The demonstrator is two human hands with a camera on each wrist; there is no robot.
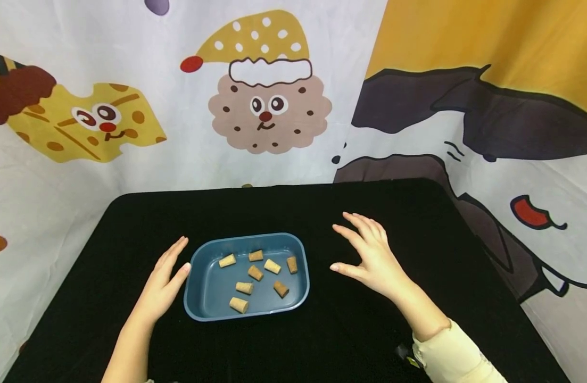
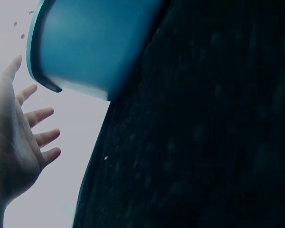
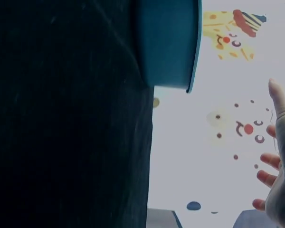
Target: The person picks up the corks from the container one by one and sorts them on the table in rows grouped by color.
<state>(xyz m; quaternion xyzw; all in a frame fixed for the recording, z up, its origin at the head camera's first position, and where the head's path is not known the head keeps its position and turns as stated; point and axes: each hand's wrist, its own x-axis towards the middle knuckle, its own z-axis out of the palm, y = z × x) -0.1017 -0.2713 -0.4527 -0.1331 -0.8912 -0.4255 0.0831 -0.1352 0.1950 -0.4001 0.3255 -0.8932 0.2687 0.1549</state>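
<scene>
A blue tray (image 1: 207, 314) with several corks, one of them a pale cork (image 1: 238, 305), stands on the black table. My left hand (image 1: 158, 290) is at the tray's left end, fingers extended and thumb near the rim; whether it touches is unclear. Off to the right of the tray, my right hand (image 1: 372, 258) hangs with spread fingers and holds nothing. In the left wrist view the left hand (image 2: 19, 137) appears beside the tray's wall (image 2: 90, 42). The right wrist view shows the right hand (image 3: 280, 161) apart from the tray (image 3: 168, 42).
Black cloth (image 1: 274, 351) covers the table. Behind it hangs a white curtain (image 1: 168, 32) with cartoon prints. A small dark object (image 1: 403, 352) lies by the right sleeve (image 1: 453, 356).
</scene>
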